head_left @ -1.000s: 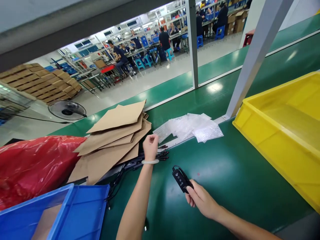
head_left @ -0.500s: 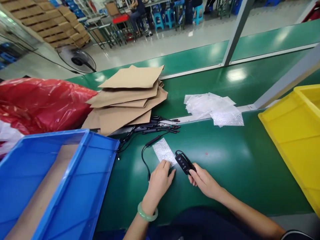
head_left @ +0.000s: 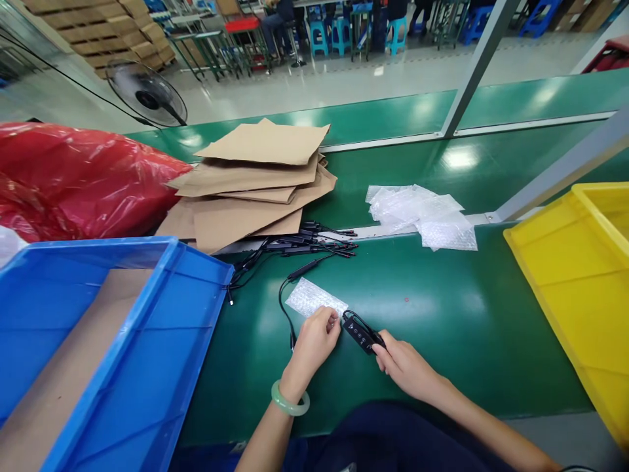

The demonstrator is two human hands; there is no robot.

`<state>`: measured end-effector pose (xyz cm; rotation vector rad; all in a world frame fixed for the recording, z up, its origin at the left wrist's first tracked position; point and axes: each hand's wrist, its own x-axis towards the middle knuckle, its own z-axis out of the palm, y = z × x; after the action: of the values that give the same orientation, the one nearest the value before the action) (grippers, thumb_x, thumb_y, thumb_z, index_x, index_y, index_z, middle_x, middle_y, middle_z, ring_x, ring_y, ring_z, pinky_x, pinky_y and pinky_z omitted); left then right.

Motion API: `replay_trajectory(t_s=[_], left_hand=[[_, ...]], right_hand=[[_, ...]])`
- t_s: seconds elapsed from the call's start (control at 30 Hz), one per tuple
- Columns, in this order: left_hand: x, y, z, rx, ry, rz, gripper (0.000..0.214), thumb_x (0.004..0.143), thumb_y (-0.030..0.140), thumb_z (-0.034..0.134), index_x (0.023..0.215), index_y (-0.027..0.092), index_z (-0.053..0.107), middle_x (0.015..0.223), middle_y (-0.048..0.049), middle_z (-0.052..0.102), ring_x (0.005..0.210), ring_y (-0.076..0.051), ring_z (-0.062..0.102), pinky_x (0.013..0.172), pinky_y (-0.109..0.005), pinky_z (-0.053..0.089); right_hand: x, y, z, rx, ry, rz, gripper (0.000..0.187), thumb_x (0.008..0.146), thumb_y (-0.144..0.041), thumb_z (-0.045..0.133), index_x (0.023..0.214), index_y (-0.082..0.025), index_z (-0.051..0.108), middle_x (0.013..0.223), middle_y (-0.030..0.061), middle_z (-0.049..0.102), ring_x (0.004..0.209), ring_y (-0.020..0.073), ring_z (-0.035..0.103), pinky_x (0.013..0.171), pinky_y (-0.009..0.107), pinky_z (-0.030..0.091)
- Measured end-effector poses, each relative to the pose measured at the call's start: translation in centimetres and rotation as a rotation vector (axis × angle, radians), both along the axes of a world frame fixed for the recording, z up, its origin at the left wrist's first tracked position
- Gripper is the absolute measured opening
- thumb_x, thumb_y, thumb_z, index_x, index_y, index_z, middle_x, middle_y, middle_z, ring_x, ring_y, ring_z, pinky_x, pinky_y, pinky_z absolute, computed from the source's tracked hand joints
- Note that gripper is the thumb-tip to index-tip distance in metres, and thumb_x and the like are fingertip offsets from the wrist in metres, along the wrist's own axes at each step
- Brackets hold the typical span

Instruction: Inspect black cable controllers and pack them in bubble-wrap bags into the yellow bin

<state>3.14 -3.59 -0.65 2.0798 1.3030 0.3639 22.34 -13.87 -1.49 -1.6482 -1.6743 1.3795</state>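
My right hand [head_left: 400, 364] is closed around a black cable controller [head_left: 360, 333] with white button marks; its folded cable lies along it. The controller's far end is beside the right end of a small bubble-wrap bag [head_left: 312, 298] lying on the green bench. My left hand [head_left: 318, 337], with a pale green bangle on its wrist, pinches that end of the bag; its fingertips are partly hidden. Left of the bag, a single black cable [head_left: 282, 301] with a slim inline box curves down to a plug near my left wrist.
A pile of black cables [head_left: 295, 248] lies before stacked brown cardboard sheets [head_left: 255, 183]. More bubble-wrap bags [head_left: 425, 216] lie farther back. A blue bin [head_left: 196, 295] stands left, a yellow bin [head_left: 555, 262] right, a red plastic bag [head_left: 83, 183] behind the blue bin. Metal posts rise at right.
My left fingers have closed into a pinch at the bag's end. The bag has turned to lie more sideways. The controller stays in my right hand, almost in place. The view has shifted slightly.
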Motion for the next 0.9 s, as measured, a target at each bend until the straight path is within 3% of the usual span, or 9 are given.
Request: replay_trajectory(t_s=[0.13,0.37,0.57,0.7,0.9], left_hand=[[0.5,-0.1,-0.1,0.004,0.011,0.049,0.007,0.079,0.017,0.048,0.077,0.021,0.054,0.08,-0.0028,0.053,0.055,-0.015,0.05,0.056,-0.028,0.038],[0.2,0.5,0.5,-0.064,-0.066,0.042,0.013,0.075,0.013,0.049,0.066,0.02,0.054,0.072,-0.0014,0.056,0.058,-0.016,0.055,0.059,-0.027,0.042],[0.5,-0.3,1.8,-0.201,-0.279,0.118,0.009,0.077,0.02,0.053,0.068,0.02,0.056,0.078,-0.0013,0.057,0.055,-0.013,0.055,0.051,-0.025,0.042],[1.5,-1.4,2.7,-0.116,-0.244,0.076,0.01,0.078,0.018,0.051,0.069,0.02,0.054,0.083,-0.0015,0.053,0.061,-0.012,0.051,0.051,-0.022,0.04],[2.8,-3.3,3.6,-0.088,-0.156,-0.102,0.011,0.08,0.014,0.043,0.072,0.019,0.046,0.086,-0.0007,0.047,0.059,-0.009,0.046,0.052,-0.021,0.04]], right_hand=[[-0.1,0.0,-0.1,0.003,-0.046,0.017,0.023,0.1,-0.037,0.024,0.083,-0.023,0.033,0.064,-0.0013,0.056,0.055,0.0182,0.054,0.052,0.027,0.033],[-0.1,0.3,0.1,-0.018,-0.094,0.036,0.023,0.1,-0.035,0.024,0.081,-0.023,0.031,0.065,-0.0002,0.056,0.056,0.0196,0.055,0.052,0.027,0.03],[-0.2,0.1,0.2,-0.02,-0.14,0.038,0.021,0.1,-0.031,0.026,0.082,-0.023,0.033,0.064,0.0009,0.056,0.056,0.0198,0.055,0.051,0.027,0.028],[-0.4,0.2,0.6,0.002,-0.164,0.055,0.019,0.099,-0.028,0.028,0.083,-0.022,0.034,0.064,0.0011,0.056,0.054,0.0193,0.054,0.049,0.027,0.026],[-0.7,0.7,1.1,0.066,-0.174,0.028,0.017,0.098,-0.025,0.03,0.083,-0.021,0.037,0.065,0.0016,0.056,0.057,0.0198,0.055,0.052,0.028,0.03]])
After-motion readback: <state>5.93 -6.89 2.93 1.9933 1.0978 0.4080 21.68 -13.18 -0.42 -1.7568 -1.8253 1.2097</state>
